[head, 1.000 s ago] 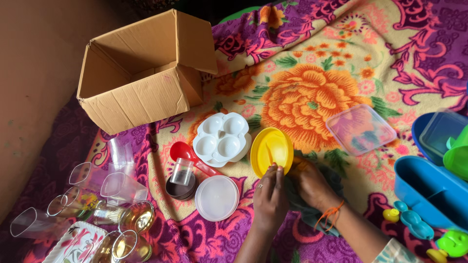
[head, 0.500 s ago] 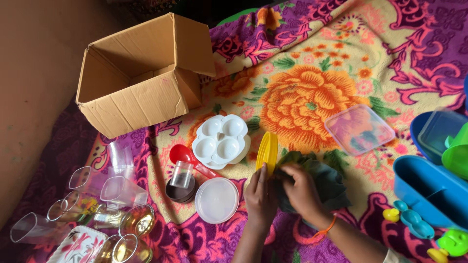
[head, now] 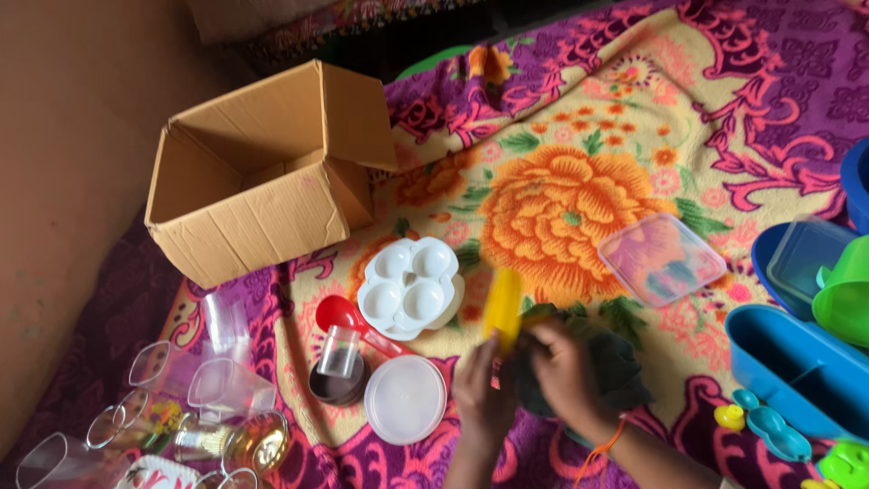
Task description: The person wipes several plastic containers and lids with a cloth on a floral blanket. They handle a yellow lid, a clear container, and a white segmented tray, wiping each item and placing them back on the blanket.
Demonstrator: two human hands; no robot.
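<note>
- Open cardboard box [head: 262, 172] at 10 o'clock of the hands, tipped so its mouth faces up and toward the camera; flaps spread; well apart from the hands
- White four-cup tray [head: 409, 287] at 10 o'clock, just beside the yellow bowl; red scoop [head: 342, 314] touches its lower left edge
- Small clear cup [head: 339, 353] stands in a dark round lid [head: 337, 382] at 9 o'clock; round white lid [head: 405, 398] lies flat just left of the left hand, near but apart
- Cluster of clear glasses and tumblers [head: 217, 380] farther out at 8 to 9 o'clock; some lying on their sides
- Clear square lid [head: 661, 260] at 2 o'clock, flat on the blanket; blue tub [head: 797, 371] at 3 o'clock with green cup [head: 846, 290] above it; small toy pieces [head: 769, 433] at 4 o'clock
- All rests on a flowered purple and yellow blanket [head: 579, 136]; nothing lies between the hands and the bowl
- Yellow bowl [head: 503, 308]: plastic, tipped up on edge so only its narrow profile shows, blurred; sits at 12 o'clock of the left hand, just right of the white tray
- Left hand [head: 480, 389]: grip clamped on the lower rim of the yellow bowl
- Right hand [head: 566, 376]: fingers pressed together on a dark green cloth [head: 620, 371], bunched against the bowl's right side
</note>
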